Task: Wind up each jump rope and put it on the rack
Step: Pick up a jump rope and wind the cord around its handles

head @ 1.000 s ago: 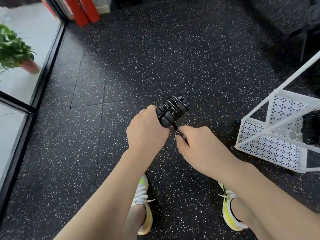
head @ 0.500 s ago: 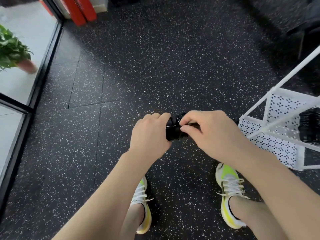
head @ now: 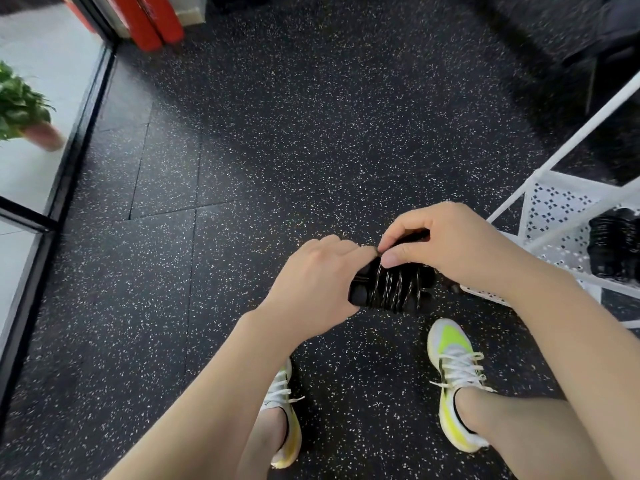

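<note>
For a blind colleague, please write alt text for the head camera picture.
Seen from above, a left hand and a right hand hold a wound black jump rope over a speckled dark floor. A white rack stands at the right, with dark bundles on it.
</note>
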Action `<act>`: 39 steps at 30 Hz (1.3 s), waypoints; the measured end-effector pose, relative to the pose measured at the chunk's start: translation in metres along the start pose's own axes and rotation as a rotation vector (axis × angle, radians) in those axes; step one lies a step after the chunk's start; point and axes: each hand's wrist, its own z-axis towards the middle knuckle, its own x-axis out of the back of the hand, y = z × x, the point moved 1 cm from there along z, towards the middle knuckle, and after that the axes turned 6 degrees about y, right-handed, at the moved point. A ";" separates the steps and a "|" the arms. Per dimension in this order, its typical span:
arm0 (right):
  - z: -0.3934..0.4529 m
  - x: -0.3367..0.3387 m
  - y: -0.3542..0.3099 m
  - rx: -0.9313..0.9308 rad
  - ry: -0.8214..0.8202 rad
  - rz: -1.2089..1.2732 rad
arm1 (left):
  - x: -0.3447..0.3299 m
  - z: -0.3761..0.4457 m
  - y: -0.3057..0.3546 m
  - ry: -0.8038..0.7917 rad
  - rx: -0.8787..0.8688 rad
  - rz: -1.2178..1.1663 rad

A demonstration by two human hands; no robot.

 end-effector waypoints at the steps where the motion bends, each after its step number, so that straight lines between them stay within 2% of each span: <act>1: 0.001 0.001 0.001 -0.005 -0.010 0.007 | 0.001 0.000 0.001 0.011 -0.018 -0.018; 6: 0.002 0.007 0.005 0.018 -0.025 0.147 | 0.004 0.001 0.004 0.043 -0.026 -0.110; 12: 0.004 0.003 0.010 -0.022 -0.057 0.425 | 0.012 0.000 0.006 0.181 -0.008 -0.184; 15: 0.006 -0.008 0.013 -0.096 -0.079 0.685 | 0.018 0.000 0.010 0.223 0.071 -0.249; 20: 0.012 -0.025 0.011 -0.204 -0.087 0.886 | 0.029 0.004 0.015 0.164 0.285 -0.312; 23: 0.009 -0.035 0.012 -0.150 -0.046 0.760 | 0.032 0.009 0.018 0.151 0.417 -0.312; 25: 0.010 -0.045 0.016 -0.187 0.016 0.691 | 0.031 0.011 0.017 0.180 0.525 -0.332; 27: 0.012 -0.054 0.022 -0.166 0.101 0.477 | 0.030 0.013 0.012 0.200 0.638 -0.375; 29: 0.011 -0.062 0.021 -0.087 0.101 0.276 | 0.028 0.013 0.006 0.183 0.718 -0.398; 31: 0.007 -0.064 0.014 -0.062 0.070 0.200 | 0.026 0.012 0.003 0.143 0.777 -0.406; 35: 0.000 -0.069 0.004 -0.066 0.014 0.176 | 0.022 0.011 -0.001 0.071 0.855 -0.416; 39: 0.001 -0.072 0.007 -0.041 0.108 0.112 | 0.018 0.010 0.002 0.038 0.806 -0.378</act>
